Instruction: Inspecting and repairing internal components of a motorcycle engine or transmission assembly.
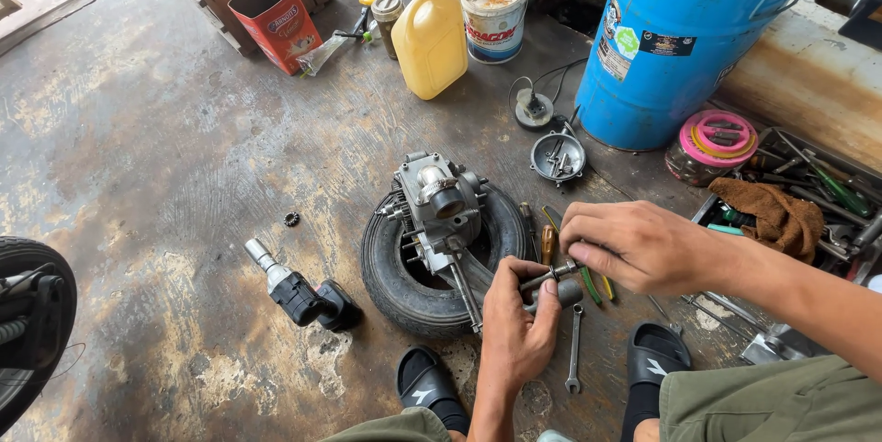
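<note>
Small grey metal socket tool (558, 282) sits clamped in both your hands, left hand (516, 323) and right hand (636, 244), just beside the grey engine block (439, 212) on the black rubber tyre (404, 281); you're fitting its parts together.

The left hand (514, 318) rises from the bottom edge on a bare forearm, wrist straight, its back toward the camera. Its fingers curl into a closed grip, thumb wrapped over the top. The right hand (634, 244) comes in from the right on a bare forearm that slopes down across the right knee. It sits just above and to the right of the left grip, palm down, knuckles raised, fingers bunched with their tips pinched together just beside the left thumb. Both feet rest below the grips.
</note>
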